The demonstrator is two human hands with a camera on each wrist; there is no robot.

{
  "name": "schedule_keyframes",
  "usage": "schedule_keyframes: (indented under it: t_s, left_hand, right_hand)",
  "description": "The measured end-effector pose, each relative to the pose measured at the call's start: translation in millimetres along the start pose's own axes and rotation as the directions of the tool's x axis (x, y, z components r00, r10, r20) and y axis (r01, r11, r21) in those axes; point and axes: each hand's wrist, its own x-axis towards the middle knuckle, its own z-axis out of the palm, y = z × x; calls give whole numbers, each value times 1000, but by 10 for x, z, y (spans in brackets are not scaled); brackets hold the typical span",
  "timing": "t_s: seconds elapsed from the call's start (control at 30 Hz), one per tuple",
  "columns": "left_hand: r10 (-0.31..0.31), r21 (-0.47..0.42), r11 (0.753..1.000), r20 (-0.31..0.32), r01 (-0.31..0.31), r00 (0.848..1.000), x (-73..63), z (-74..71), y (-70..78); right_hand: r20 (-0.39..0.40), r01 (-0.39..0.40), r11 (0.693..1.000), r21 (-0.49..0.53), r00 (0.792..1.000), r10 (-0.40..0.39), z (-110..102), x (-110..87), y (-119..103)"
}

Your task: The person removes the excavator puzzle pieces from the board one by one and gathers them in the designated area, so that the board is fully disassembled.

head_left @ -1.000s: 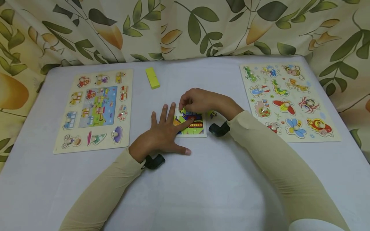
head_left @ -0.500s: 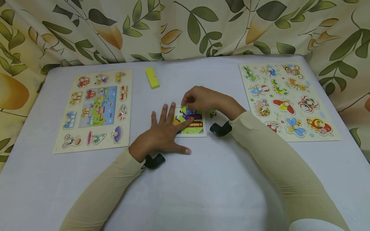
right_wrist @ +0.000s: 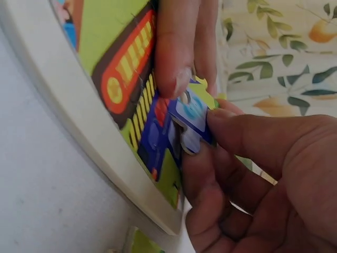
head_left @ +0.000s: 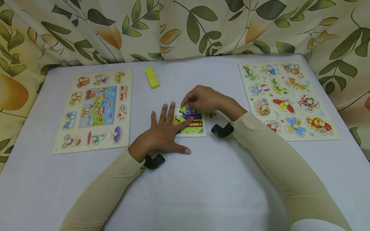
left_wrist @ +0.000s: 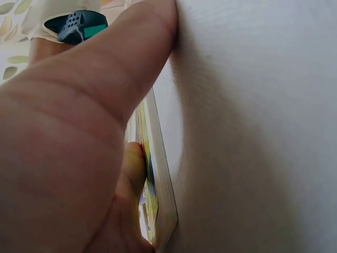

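A small jigsaw puzzle (head_left: 197, 131) in a pale frame lies at mid-table, its picture showing an orange-and-yellow tracked vehicle on green. My left hand (head_left: 160, 136) rests with spread fingers across its left side; the index fingertip touches the picture and the thumb lies on the cloth. At the puzzle's far edge, my right hand (head_left: 206, 98) pinches a blue and yellow-green jigsaw piece (right_wrist: 192, 112) between thumb and fingers. That piece is tilted and overlaps the picture in the right wrist view. The left thumb's base (left_wrist: 79, 116) fills much of the left wrist view.
Another loose puzzle piece (head_left: 212, 113) lies just right of the frame, under the right wrist. A yellow block (head_left: 152, 78) sits farther back. A vehicle peg board (head_left: 122, 96) stands left, an insect peg board (head_left: 326, 133) right. A patterned curtain (head_left: 185, 29) hangs behind the table.
My right hand has shifted slightly away and to the right, still pinching at the puzzle's far edge. More of the blue part of the picture shows. My left hand stays put.
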Motion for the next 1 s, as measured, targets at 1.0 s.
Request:
schedule_keyframes:
  t_s: [1.0]
  left_hand:
    - [12,10,1000,-13,-12,1000,-9,-1,11]
  right_hand:
    - [-22,24,985,168,1000,-21,39,-66,32]
